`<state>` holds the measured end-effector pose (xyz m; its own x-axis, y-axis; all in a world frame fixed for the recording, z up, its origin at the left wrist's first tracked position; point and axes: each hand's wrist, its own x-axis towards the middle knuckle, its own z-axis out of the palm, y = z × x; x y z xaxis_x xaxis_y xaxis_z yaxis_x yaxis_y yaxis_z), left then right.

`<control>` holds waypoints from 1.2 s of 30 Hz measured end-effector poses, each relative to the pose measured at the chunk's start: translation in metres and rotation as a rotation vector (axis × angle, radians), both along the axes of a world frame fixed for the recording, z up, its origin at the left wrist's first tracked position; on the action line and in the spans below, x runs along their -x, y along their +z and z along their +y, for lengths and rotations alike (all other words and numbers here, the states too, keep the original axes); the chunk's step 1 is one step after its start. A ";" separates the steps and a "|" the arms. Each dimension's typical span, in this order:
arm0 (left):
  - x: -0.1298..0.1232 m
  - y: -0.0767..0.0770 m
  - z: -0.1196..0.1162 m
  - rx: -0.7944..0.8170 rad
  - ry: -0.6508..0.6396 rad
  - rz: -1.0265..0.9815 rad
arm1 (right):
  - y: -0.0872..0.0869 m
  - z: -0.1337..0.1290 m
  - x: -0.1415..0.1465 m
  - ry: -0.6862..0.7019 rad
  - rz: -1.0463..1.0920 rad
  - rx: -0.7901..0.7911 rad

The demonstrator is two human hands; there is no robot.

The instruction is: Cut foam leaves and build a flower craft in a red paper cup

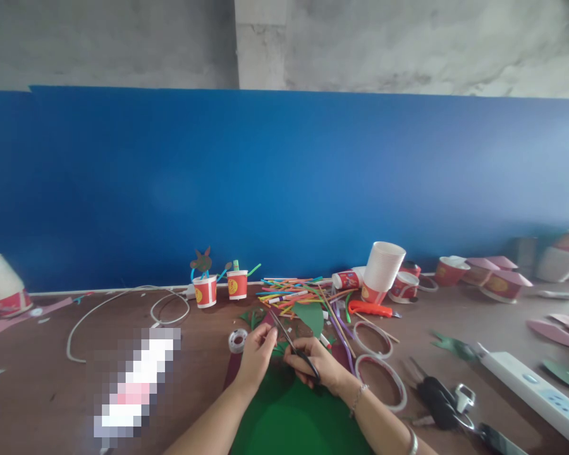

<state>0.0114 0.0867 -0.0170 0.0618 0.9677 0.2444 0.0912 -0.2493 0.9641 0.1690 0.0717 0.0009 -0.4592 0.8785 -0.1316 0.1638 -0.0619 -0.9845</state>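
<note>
Head view: right grip [313,361] around scissors [303,357], left grip [258,355] unclear, straws [288,295] just beyond.

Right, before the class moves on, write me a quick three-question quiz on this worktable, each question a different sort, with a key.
1. Which hand grips the handles of the scissors? A) left; B) right; C) neither.
2. True or false: the white power strip lies to the right of the black key fob.
3. Fill in the colour: the large sheet of paper between the forearms is ____.

Key: 1 B; 2 true; 3 green.
</note>
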 end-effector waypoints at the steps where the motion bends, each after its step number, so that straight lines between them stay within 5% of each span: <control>1: 0.000 0.000 0.000 0.001 0.004 0.002 | 0.000 0.000 0.000 0.002 0.001 -0.001; 22: 0.000 0.001 0.000 0.052 0.061 -0.108 | 0.003 -0.001 0.003 -0.093 0.003 0.028; 31: -0.003 0.009 -0.005 0.304 -0.104 -0.556 | -0.007 0.002 -0.007 0.002 0.107 0.055; 36: -0.005 0.011 -0.005 0.370 -0.156 -0.513 | -0.008 0.002 -0.008 0.040 0.109 0.071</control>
